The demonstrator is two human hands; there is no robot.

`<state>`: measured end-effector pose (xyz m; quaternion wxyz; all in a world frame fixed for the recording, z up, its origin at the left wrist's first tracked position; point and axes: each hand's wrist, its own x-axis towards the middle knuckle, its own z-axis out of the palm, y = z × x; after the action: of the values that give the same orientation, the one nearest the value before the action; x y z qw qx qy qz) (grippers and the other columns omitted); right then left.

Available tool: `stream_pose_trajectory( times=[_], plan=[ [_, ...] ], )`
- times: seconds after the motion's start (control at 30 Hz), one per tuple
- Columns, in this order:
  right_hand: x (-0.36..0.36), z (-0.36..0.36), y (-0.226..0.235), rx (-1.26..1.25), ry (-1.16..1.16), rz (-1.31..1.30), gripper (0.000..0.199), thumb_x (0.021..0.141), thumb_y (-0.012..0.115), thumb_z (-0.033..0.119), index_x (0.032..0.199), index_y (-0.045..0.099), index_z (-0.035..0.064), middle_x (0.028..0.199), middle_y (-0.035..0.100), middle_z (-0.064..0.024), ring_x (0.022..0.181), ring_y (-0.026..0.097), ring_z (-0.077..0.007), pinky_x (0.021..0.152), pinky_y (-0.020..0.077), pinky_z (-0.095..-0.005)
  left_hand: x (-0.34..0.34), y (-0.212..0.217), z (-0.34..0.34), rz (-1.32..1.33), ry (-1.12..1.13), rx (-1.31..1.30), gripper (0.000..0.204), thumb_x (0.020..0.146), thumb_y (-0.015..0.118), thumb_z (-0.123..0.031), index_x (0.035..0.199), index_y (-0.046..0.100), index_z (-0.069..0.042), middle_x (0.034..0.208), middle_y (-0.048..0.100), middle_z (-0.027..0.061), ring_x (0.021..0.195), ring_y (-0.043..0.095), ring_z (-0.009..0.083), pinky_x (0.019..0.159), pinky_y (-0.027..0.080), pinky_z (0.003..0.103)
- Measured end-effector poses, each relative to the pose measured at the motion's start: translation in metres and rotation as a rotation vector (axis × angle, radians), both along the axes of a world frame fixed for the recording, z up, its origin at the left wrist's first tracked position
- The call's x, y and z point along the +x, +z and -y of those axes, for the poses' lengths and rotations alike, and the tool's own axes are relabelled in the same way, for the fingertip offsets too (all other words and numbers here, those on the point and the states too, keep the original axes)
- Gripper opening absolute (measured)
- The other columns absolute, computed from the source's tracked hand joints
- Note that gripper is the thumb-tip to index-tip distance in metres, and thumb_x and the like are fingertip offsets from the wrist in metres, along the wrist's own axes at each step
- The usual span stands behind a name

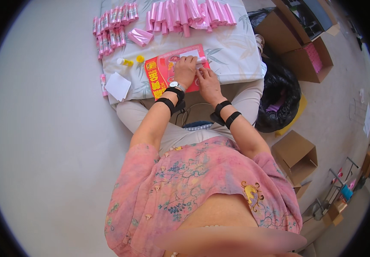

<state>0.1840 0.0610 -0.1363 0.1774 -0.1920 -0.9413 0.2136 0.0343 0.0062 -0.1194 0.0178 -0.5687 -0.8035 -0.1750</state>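
A red and yellow printed board (161, 64) lies at the near edge of the cloth-covered table, under both hands. My left hand (185, 72), with a watch and black straps on its wrist, curls its fingers over a small pink roll (201, 60) on a white slip of paper (192, 53). My right hand (210, 85) bends its fingers against the near side of the same roll. Much of the roll is hidden beneath the fingers. Left of the board are a yellow-and-white glue bottle (125, 62), its yellow cap (140, 58) and a stack of white paper slips (118, 87).
Labelled pink rolls (113, 23) are stacked at the table's far left. Plain pink rolls (178, 15) line the far side, with one loose pink roll (141, 37) nearer. On the right stand a black plastic bag (275, 94) and open cardboard boxes (294, 150).
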Motion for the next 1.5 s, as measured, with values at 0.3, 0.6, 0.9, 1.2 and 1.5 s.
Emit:
stream_pose_trajectory(
  times=[0.3, 0.6, 0.9, 1.2, 1.5],
  plan=[
    [-0.010, 0.002, 0.004, -0.010, -0.078, 0.017, 0.044, 0.089, 0.063, 0.016, 0.131, 0.059, 0.0028, 0.127, 0.056, -0.0176, 0.122, 0.050, -0.0356, 0.101, 0.0431, -0.0472, -0.017, 0.005, -0.009, 0.001, -0.047, -0.124, 0.035, 0.077, 0.070, -0.014, 0.112, 0.066, -0.012, 0.104, 0.065, 0.0077, 0.103, 0.063, 0.0290, 0.085, 0.053, 0.042],
    [-0.005, -0.001, 0.008, 0.009, -0.053, 0.041, 0.046, 0.088, 0.062, 0.015, 0.132, 0.059, -0.0002, 0.124, 0.057, -0.0164, 0.121, 0.052, -0.0329, 0.102, 0.0424, -0.0461, -0.074, 0.004, -0.020, 0.461, 0.012, -0.043, 0.039, 0.076, 0.073, -0.020, 0.114, 0.072, -0.009, 0.101, 0.072, 0.0116, 0.094, 0.069, 0.0302, 0.083, 0.055, 0.040],
    [-0.006, -0.004, 0.004, -0.036, 0.003, 0.089, 0.050, 0.085, 0.064, 0.015, 0.132, 0.059, 0.0004, 0.124, 0.057, -0.0161, 0.122, 0.051, -0.0328, 0.102, 0.0422, -0.0464, -0.120, 0.039, 0.028, 1.583, 0.486, 0.408, 0.026, 0.089, 0.069, -0.008, 0.113, 0.072, -0.002, 0.084, 0.067, -0.0017, 0.069, 0.061, 0.0111, 0.066, 0.052, 0.026],
    [-0.035, -0.011, 0.124, -0.368, 0.042, -0.303, 0.034, 0.093, 0.061, 0.004, 0.127, 0.061, 0.0017, 0.109, 0.067, -0.0153, 0.099, 0.065, -0.0342, 0.085, 0.0528, -0.0418, -0.054, 0.134, 0.059, 1.586, 0.361, 0.769, 0.034, 0.089, 0.069, -0.003, 0.122, 0.066, 0.003, 0.092, 0.067, 0.0020, 0.078, 0.064, 0.0122, 0.073, 0.057, 0.029],
    [-0.035, 0.035, 0.241, -1.005, -0.005, -0.882, 0.033, 0.106, 0.054, 0.012, 0.136, 0.055, -0.0028, 0.125, 0.066, -0.0088, 0.111, 0.064, -0.0170, 0.094, 0.0507, -0.0295, 0.036, 0.245, 0.034, 0.228, 0.187, 0.761, 0.044, 0.083, 0.071, -0.004, 0.126, 0.063, -0.004, 0.110, 0.065, 0.0119, 0.095, 0.064, 0.0302, 0.082, 0.053, 0.038]
  ],
)
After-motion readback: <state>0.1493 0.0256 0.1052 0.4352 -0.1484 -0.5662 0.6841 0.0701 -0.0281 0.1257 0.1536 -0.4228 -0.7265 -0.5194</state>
